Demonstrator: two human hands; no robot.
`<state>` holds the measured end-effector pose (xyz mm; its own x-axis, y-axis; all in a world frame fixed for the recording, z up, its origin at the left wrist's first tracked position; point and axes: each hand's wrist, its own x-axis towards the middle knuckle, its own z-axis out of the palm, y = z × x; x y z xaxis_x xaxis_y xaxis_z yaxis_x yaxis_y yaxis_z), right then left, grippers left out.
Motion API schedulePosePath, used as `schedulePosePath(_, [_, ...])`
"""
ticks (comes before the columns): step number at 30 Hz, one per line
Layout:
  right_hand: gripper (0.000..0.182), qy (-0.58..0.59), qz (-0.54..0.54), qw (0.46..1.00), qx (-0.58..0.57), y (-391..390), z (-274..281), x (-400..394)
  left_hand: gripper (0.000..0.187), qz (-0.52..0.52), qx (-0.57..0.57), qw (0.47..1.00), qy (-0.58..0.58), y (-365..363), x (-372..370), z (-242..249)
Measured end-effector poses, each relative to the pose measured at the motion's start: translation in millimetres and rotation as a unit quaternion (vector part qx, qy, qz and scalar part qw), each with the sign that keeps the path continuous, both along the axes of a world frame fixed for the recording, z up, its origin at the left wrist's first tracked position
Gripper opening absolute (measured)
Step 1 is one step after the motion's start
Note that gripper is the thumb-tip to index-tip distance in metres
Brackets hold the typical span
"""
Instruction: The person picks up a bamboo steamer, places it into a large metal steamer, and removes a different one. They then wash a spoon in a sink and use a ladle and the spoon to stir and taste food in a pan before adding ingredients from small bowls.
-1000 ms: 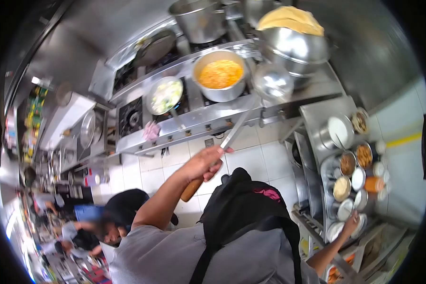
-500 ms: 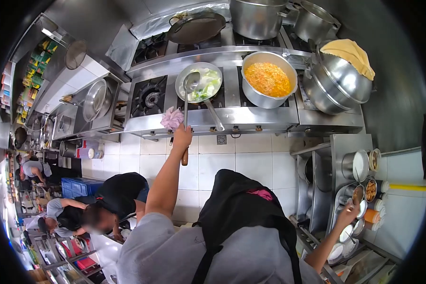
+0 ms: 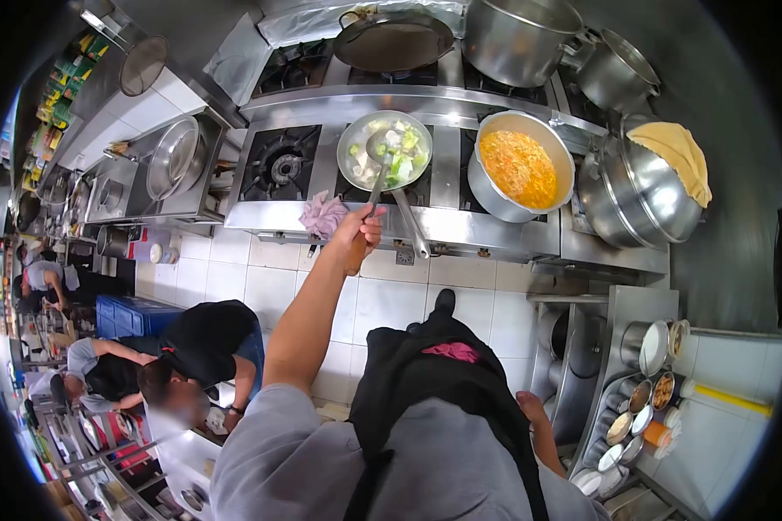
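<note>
Head view: a stove [image 3: 447,227] was shown carrying a pan of vegetables [image 3: 385,149] near its front edge. A ladle [image 3: 374,165], dipped into it, was grasped by left-hand fingers [image 3: 361,227]; stirring seemed underway, gentle sweeps needed next. The right hand [image 3: 530,406] hung released.

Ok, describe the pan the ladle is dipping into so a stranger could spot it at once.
Start at the steel stove along the wall. On its front row sits a shallow pan of pale green and white vegetables, between an empty burner and a deeper pot of orange food. It alone has the ladle in it, held by the left hand.
</note>
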<state>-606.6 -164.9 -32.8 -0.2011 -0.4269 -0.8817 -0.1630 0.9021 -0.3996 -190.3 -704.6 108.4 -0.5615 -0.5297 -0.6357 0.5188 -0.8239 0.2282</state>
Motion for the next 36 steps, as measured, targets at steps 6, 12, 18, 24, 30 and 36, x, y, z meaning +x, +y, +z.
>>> schedulePosePath(6, [0.026, -0.072, -0.260, 0.958, 0.101, 18.5, -84.4, -38.7, 0.018, -0.139, -0.184, 0.893, -0.387, 8.5, -13.1, 56.3])
schedulePosePath(12, [0.034, -0.076, -0.232, 0.967, 0.073, -111.8, -66.0, -81.1, 0.020, -0.210, -0.312, 0.754, -0.538, 42.0, -14.0, 79.2])
schedulePosePath(18, [0.038, -0.074, -0.194, 0.977, -0.058, -273.4, -23.9, -80.7, 0.045, -0.211, -0.433, 0.621, -0.618, 94.4, -11.3, 48.5])
schedulePosePath(24, [0.037, -0.075, -0.163, 0.979, -0.097, -297.2, -2.6, -44.3, 0.054, -0.270, -0.427, 0.519, -0.690, 94.1, 15.8, 4.8])
schedulePosePath(30, [0.033, -0.040, -0.168, 0.984, 0.038, -214.7, -29.5, -10.7, 0.056, -0.256, -0.450, 0.391, -0.761, 43.9, 51.1, 3.1])
schedulePosePath(36, [0.037, -0.030, -0.168, 0.976, 0.133, -150.1, -43.1, 4.7, 0.053, -0.247, -0.451, 0.433, -0.741, -29.5, 53.5, -20.1])
